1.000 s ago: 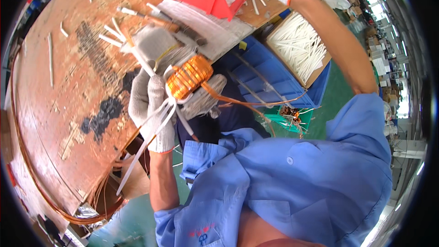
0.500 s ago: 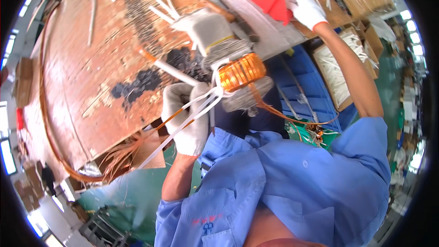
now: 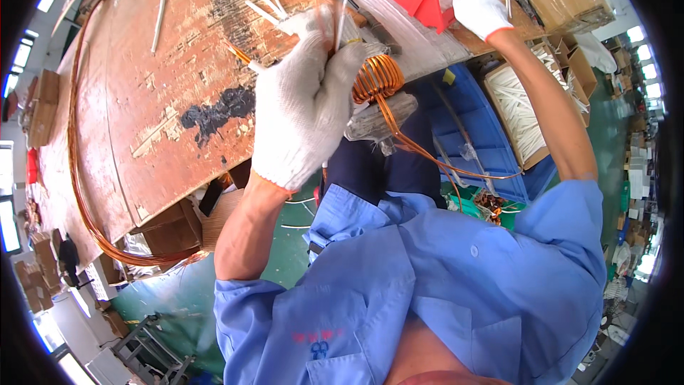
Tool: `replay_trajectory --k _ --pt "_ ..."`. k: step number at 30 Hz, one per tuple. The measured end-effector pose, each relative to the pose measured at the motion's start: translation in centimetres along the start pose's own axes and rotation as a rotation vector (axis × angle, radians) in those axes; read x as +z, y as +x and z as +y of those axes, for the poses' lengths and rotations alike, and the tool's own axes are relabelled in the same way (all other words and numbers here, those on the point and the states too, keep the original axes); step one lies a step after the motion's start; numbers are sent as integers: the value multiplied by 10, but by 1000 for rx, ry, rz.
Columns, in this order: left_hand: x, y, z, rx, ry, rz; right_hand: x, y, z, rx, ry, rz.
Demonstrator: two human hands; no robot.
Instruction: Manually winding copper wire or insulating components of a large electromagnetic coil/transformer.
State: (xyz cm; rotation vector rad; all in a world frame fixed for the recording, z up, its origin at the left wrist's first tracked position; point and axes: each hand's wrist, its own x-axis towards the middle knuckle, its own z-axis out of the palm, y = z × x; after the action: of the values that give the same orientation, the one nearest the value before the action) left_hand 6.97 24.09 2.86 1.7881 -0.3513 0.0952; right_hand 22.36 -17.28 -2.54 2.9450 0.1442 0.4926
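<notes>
My left hand (image 3: 303,103), in a white knitted glove, is closed round copper wire leads in white sleeving, which rise blurred above the fingers. Just right of it sits a copper wire coil (image 3: 379,77), partly hidden by the hand, on a plastic-wrapped support (image 3: 381,115). Orange-brown wires (image 3: 410,144) trail from the coil to the lower right. At the far right, my gloved right hand (image 3: 481,7) has its fingers closed beside the red plastic bin (image 3: 420,0). A thin wire arcs over the bin towards those fingertips, but whether they grip it is unclear.
The worn wooden bench (image 3: 121,114) carries loose white sleeve pieces (image 3: 159,18) and black residue (image 3: 221,117). A thick copper wire bundle (image 3: 73,142) curves along its left side. On the right stand a blue crate (image 3: 467,128) and a carton of white sleeves (image 3: 524,110).
My left hand has moved up and forward, swinging the sleeved leads from low left to above the bench. The right hand stays by the red bin, its fingers slightly shifted.
</notes>
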Motion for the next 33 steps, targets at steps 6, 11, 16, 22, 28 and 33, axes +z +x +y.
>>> replay_trajectory --k 6,11,16,22,28,33 --pt "-12 -37 -27 -29 -355 9 -146 -85 -55 17 488 345" --pt "-8 -64 -68 -31 -544 288 -245 -186 -105 -169 817 328" --pt "13 -43 -92 -217 -553 294 -258 -192 -160 -648 932 172" --pt "24 -44 -110 -355 -622 316 -244 -178 -181 -786 688 213" --pt "13 -46 -120 368 428 146 -222 -154 -211 -647 628 120" --pt "-9 -46 -109 -188 0 -71 -187 -126 -243 -410 884 40"
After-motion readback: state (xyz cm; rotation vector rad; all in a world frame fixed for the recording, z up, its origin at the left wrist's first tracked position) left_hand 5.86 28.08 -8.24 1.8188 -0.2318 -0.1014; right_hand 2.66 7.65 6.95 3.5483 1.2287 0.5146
